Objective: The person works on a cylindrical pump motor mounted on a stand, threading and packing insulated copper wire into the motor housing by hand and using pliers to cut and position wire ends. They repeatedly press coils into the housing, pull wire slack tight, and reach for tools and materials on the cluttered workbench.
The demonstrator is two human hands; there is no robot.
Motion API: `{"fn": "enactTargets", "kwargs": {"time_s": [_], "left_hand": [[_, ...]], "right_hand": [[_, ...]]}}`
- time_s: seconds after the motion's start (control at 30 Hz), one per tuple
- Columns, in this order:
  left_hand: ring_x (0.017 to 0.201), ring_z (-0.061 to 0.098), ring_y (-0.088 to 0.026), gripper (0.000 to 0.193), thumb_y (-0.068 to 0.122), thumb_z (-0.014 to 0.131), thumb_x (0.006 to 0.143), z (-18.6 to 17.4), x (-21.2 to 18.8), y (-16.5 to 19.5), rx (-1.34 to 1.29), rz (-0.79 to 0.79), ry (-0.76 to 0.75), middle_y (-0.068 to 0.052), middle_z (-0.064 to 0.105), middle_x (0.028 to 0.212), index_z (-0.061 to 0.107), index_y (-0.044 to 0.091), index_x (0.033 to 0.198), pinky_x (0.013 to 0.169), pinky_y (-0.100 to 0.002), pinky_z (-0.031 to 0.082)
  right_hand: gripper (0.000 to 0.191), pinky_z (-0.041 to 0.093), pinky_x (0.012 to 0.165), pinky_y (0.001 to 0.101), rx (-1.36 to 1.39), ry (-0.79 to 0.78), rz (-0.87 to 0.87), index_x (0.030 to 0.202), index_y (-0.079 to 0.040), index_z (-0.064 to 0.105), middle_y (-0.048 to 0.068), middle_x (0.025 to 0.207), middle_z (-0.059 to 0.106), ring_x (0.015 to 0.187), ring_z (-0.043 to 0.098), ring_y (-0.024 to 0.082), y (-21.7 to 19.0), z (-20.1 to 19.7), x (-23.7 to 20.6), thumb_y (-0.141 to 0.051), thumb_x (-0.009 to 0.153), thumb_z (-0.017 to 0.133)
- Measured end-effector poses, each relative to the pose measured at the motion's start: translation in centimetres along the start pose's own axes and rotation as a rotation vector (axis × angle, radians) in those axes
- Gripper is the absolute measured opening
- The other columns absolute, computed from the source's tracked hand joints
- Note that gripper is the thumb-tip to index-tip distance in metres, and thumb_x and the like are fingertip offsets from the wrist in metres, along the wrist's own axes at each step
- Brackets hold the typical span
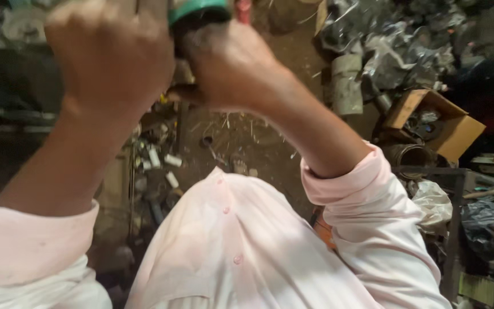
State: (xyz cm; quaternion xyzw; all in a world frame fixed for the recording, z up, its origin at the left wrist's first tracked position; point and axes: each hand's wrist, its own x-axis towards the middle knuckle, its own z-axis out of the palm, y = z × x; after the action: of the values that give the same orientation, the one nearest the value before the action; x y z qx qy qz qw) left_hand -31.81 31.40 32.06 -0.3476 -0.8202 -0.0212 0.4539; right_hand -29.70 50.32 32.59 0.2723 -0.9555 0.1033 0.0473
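Note:
Both of my hands are raised close to the camera at the top of the head view. My right hand (230, 66) is closed around a dark cylindrical object with a green band (195, 11) whose top is cut off by the frame edge. My left hand (110, 51) is a closed fist right beside it; the back of the hand hides whether it grips anything. A red piece (243, 8) shows just right of the green band. Pale pink sleeves and my pale pink buttoned shirt (230, 246) fill the lower part.
Below is a dirt floor (270, 154) strewn with small white and metal bits (164, 166). An open cardboard box (435, 123) of parts sits at right, beside a grey cylinder (347, 83), a heap of metal scrap (395, 40) and a dark metal frame (455, 189).

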Motion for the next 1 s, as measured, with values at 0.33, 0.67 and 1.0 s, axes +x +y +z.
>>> {"fn": "enactTargets", "kwargs": {"time_s": [0.33, 0.67, 1.0], "left_hand": [[0.059, 0.060, -0.015, 0.023, 0.009, 0.064, 0.090, -0.3, 0.7, -0.2, 0.043, 0.010, 0.111, -0.002, 0.064, 0.079, 0.073, 0.004, 0.111, 0.053, -0.029, 0.043], [0.060, 0.062, -0.018, 0.020, 0.008, 0.062, 0.090, -0.5, 2.0, 0.3, -0.012, 0.018, 0.105, -0.004, 0.065, 0.079, 0.071, 0.003, 0.108, 0.054, -0.031, 0.046], [0.062, 0.064, -0.020, 0.013, 0.010, 0.063, 0.094, -0.1, 0.2, -0.6, 0.024, -0.029, 0.073, -0.005, 0.065, 0.080, 0.071, 0.007, 0.104, 0.054, -0.034, 0.048]], "right_hand": [[0.056, 0.056, 0.084, 0.0431, 0.471, 0.080, -0.044, 0.123, 0.001, 0.062, 0.019, 0.108, 0.073, 0.101, 0.071, 0.035, 0.8, 0.3, 0.2, -0.026, 0.081, 0.088], [0.052, 0.057, 0.086, 0.0406, 0.521, 0.131, -0.077, 0.118, -0.001, 0.066, 0.018, 0.109, 0.074, 0.101, 0.072, 0.033, 1.8, 1.5, 1.0, -0.023, 0.077, 0.089], [0.032, 0.054, 0.077, 0.0510, 0.175, 0.325, 0.019, 0.110, -0.004, 0.069, 0.019, 0.092, 0.072, 0.086, 0.070, 0.040, 0.9, 3.8, 0.6, -0.019, 0.086, 0.083]]}}
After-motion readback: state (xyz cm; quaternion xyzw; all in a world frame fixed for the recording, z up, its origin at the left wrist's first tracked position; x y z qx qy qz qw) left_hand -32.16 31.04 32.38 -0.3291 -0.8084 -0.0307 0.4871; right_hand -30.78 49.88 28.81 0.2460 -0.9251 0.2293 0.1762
